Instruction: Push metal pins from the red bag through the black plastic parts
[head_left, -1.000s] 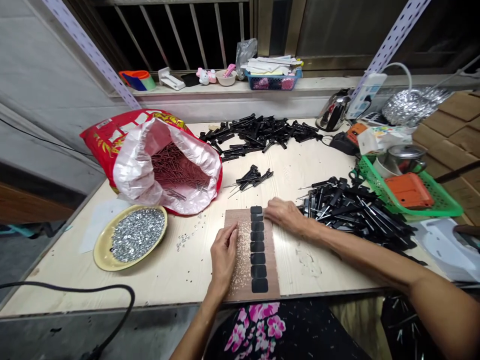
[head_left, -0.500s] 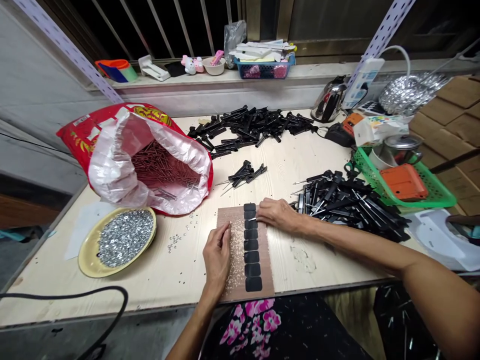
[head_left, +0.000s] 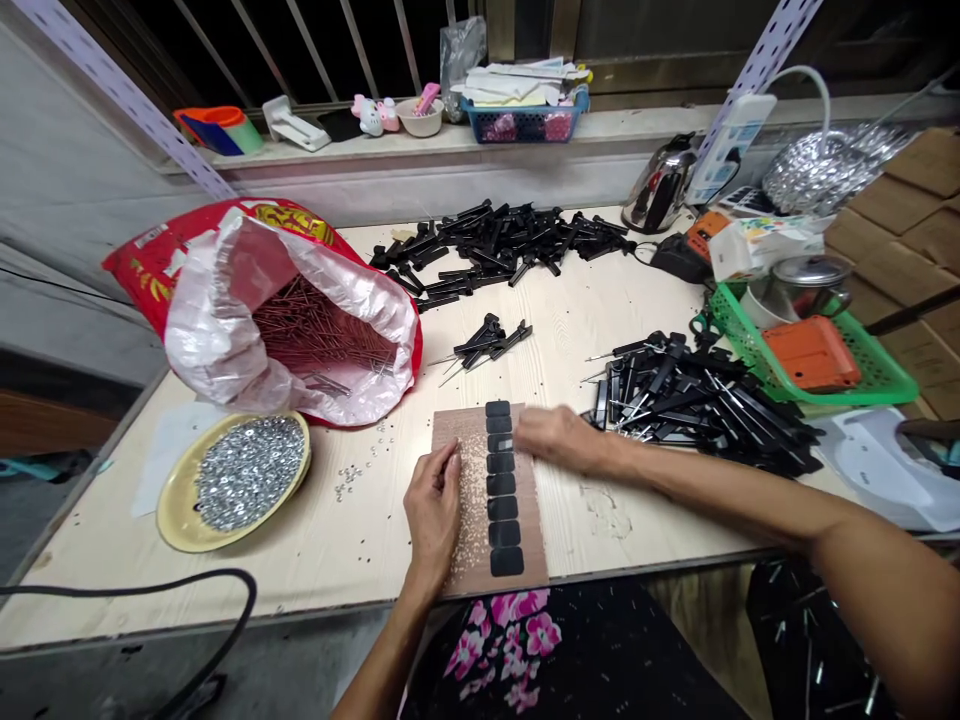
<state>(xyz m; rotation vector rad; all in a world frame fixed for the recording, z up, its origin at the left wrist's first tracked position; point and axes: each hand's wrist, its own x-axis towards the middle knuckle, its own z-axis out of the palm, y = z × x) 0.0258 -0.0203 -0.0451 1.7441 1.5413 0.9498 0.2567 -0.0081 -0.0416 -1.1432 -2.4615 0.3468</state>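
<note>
A brown board (head_left: pixel 529 520) with a column of several black rounded pads and a patch of tiny pale specks lies at the table's near edge. My left hand (head_left: pixel 433 510) rests on the board's left side, fingers curled, fingertips on the specks. My right hand (head_left: pixel 553 437) is at the board's right edge beside the upper pads, fingers pinched together and slightly blurred; what they hold, if anything, I cannot make out. A heap of black handled tools (head_left: pixel 697 405) lies just right of my right hand.
A red and white bag of metal pins (head_left: pixel 292 320) lies open at the left. A yellow dish of small silver bits (head_left: pixel 236 478) sits before it. More black parts (head_left: pixel 495 245) lie at the back, a green basket (head_left: pixel 885 385) at the right, and a black cable (head_left: pixel 187 580) crosses the near left corner.
My right hand has slid a little down along the column of pads. My left hand has stayed on the board. The view has shifted slightly.
</note>
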